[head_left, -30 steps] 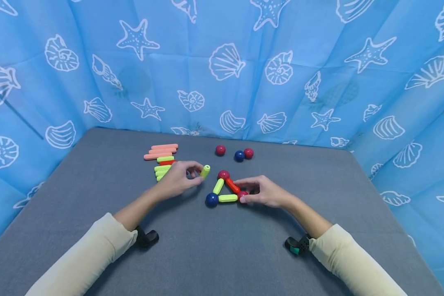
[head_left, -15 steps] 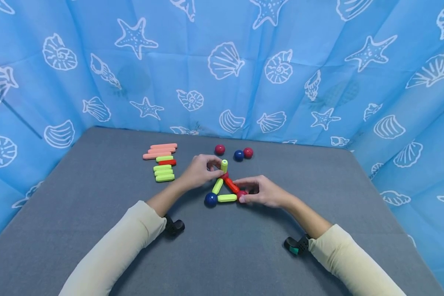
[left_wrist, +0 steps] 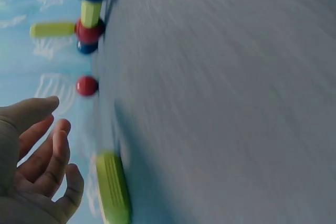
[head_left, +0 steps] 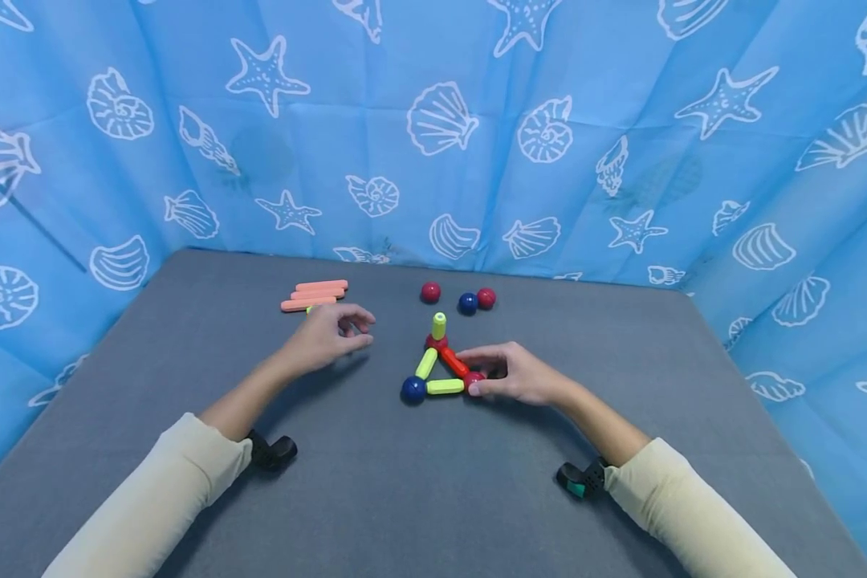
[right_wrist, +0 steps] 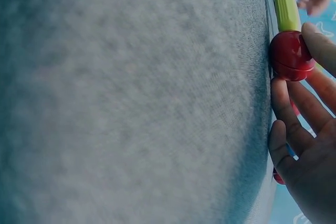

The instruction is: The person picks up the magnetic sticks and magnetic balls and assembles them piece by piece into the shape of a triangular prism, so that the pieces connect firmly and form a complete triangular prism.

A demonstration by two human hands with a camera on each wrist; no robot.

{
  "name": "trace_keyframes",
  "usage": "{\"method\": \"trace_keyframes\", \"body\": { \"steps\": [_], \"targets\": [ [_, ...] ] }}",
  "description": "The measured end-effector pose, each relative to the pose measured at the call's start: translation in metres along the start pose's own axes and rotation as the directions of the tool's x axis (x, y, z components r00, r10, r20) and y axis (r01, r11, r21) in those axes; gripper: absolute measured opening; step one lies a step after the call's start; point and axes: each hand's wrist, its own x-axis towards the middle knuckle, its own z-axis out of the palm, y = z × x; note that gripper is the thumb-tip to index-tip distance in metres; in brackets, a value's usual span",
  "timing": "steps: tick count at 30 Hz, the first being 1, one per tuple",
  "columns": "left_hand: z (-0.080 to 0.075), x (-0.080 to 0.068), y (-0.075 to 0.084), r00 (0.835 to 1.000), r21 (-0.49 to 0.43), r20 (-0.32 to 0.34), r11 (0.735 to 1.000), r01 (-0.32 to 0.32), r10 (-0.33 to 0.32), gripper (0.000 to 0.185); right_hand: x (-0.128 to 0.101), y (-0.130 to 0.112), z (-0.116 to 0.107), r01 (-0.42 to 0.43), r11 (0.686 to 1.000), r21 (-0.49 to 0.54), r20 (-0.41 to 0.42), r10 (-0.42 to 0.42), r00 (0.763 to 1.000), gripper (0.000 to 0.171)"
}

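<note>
Since half a second ago my left hand point(head_left: 327, 337) has let go of the green stick point(head_left: 439, 325) and pulled back left toward the stick pile; the stick now stands upright alone on the top red ball point(head_left: 436, 343) of the triangle point(head_left: 439, 371). That triangle lies flat mid-desk: a blue ball point(head_left: 413, 390) at its left corner, a red ball point(head_left: 473, 379) at its right, with green and red sticks between them. My right hand point(head_left: 516, 374) pinches that right red ball between thumb and fingertips. My left hand hangs empty, fingers loosely curled, well apart from the triangle. It covers most of the green sticks point(left_wrist: 112, 188) beneath it; only the pink sticks point(head_left: 315, 295) behind show in full. My left wrist view is motion-blurred. Three loose balls point(head_left: 460, 297) sit behind the triangle on the grey desk point(head_left: 419, 482).
</note>
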Motion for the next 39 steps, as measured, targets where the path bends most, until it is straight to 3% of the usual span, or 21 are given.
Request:
{"method": "trace_keyframes", "body": {
  "steps": [6, 11, 16, 20, 23, 27, 33, 39],
  "targets": [
    [-0.029, -0.03, -0.018, 0.999, 0.071, -0.007, 0.997, 0.042, -0.042, 0.028, -0.001, -0.001, 0.0, -0.008, 1.0, 0.001, 0.003, 0.008, 1.0, 0.053],
    [-0.038, -0.045, -0.026, 0.997, 0.137, 0.059, 0.99, 0.043, -0.052, 0.03, -0.002, -0.001, -0.001, -0.01, 1.0, 0.003, 0.004, 0.01, 1.0, 0.053],
    [-0.037, -0.045, -0.026, 0.996, 0.246, 0.07, 0.969, 0.029, -0.048, 0.032, -0.002, 0.0, -0.001, -0.005, 1.0, -0.002, 0.002, 0.005, 1.0, 0.053],
    [-0.032, -0.041, -0.022, 0.996, 0.389, 0.072, 0.921, 0.027, -0.059, 0.032, -0.002, -0.001, 0.0, -0.008, 1.0, -0.005, 0.004, 0.008, 1.0, 0.053],
    [-0.029, -0.038, -0.018, 0.996, 0.443, 0.075, 0.896, 0.018, -0.057, 0.03, -0.002, -0.001, 0.0, -0.009, 1.0, -0.002, 0.003, 0.009, 1.0, 0.053],
    [-0.023, -0.034, -0.012, 0.993, 0.385, 0.101, 0.923, 0.01, -0.053, 0.025, -0.002, -0.001, 0.0, -0.011, 1.0, 0.001, -0.001, 0.011, 1.0, 0.053],
    [-0.007, -0.029, 0.0, 0.989, 0.189, 0.148, 0.982, -0.019, -0.009, 0.028, -0.003, 0.0, 0.0, -0.014, 1.0, 0.001, -0.009, 0.014, 1.0, 0.054],
    [0.012, -0.024, 0.013, 0.991, 0.03, 0.127, 0.998, -0.052, 0.048, 0.043, -0.002, 0.0, 0.0, -0.017, 1.0, 0.004, -0.004, 0.017, 1.0, 0.054]
  ]
}}
